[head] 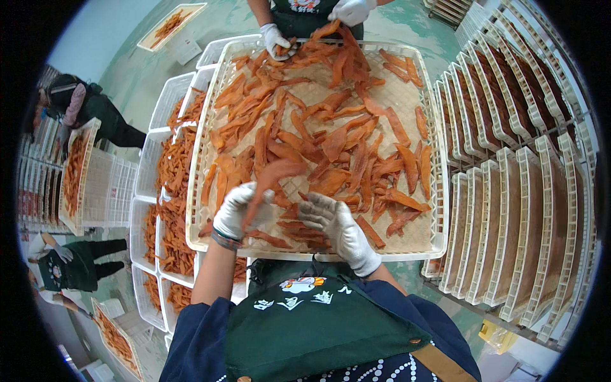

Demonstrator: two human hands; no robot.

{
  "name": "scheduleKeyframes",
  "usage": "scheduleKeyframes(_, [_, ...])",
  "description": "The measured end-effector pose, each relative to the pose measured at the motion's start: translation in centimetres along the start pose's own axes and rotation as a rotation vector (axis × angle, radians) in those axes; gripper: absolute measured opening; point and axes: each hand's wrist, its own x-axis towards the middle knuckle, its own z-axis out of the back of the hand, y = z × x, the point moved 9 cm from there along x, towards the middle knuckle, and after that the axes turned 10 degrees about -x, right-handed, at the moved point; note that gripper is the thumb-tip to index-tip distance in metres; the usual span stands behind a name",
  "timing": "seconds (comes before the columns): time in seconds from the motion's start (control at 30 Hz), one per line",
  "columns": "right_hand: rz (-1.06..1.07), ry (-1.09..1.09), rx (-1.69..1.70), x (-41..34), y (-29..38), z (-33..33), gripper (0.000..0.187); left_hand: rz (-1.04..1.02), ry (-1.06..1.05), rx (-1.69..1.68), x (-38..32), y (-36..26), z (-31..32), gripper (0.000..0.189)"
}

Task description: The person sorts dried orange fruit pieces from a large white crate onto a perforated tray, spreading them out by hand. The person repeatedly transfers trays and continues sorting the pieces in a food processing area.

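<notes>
A long orange strip, apparently dried sweet potato, is in my gloved left hand. It rises in front of the fingers and bends to the right over the tray. My gloved right hand is just above the near side, palm turned left, fingers extended and apart, soiled grey. Both hands are over a cream plastic mesh tray with a lattice rim. Scattered strips cover much of its mesh, some overlapping. Between my hands, several strips lie side by side.
Across the tray, a co-worker's gloved hands handle strips. White crates full of strips stand to the left. Racked trays rise close on the right. Two people work at other trays farther left.
</notes>
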Motion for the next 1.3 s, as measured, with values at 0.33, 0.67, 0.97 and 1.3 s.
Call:
scheduleKeyframes(0.33, [-0.045, -0.277, 0.144, 0.3, -0.8, 1.2, 0.051, -0.141, 0.071, 1.393, -1.3, 4.3, -10.3, 0.06])
scheduleKeyframes(0.67, [0.037, -0.571, 0.301, -1.2, 2.2, 8.9, 0.045, -0.775, -0.419, 1.576, -0.8, -7.0, -4.1, 0.05])
scheduleKeyframes(0.97, [-0.197, -0.337, 0.313, -0.2, -2.1, 2.5, 0.051, -0.409, -0.536, 2.006, 8.4, -9.2, 1.5, 0.036])
scheduleKeyframes(1.3, [-0.12, -0.551, 0.263, -2.4, -0.9, 8.3, 0.038, -0.927, -0.512, 1.563, -5.0, -7.9, -5.3, 0.034])
